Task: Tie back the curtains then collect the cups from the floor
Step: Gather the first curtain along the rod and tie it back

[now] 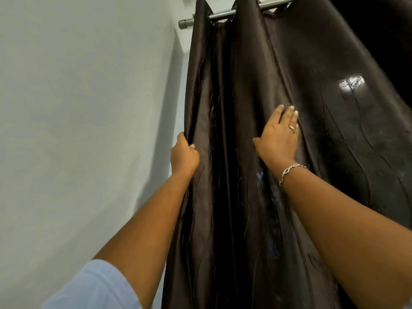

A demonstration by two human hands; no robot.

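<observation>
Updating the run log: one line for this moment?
curtain untied | left hand grips its edge | right hand flat on folds

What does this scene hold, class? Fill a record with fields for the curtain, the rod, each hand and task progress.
Curtain: dark brown glossy fabric curtain, hanging in folds, not yet tied back.
Rod: grey metal curtain rod, threaded through the curtain's top.
Left hand: left hand grips the curtain's edge beside the wall.
Right hand: right hand lies flat on the fabric, fingers straight.
Cups: none in view.
</observation>
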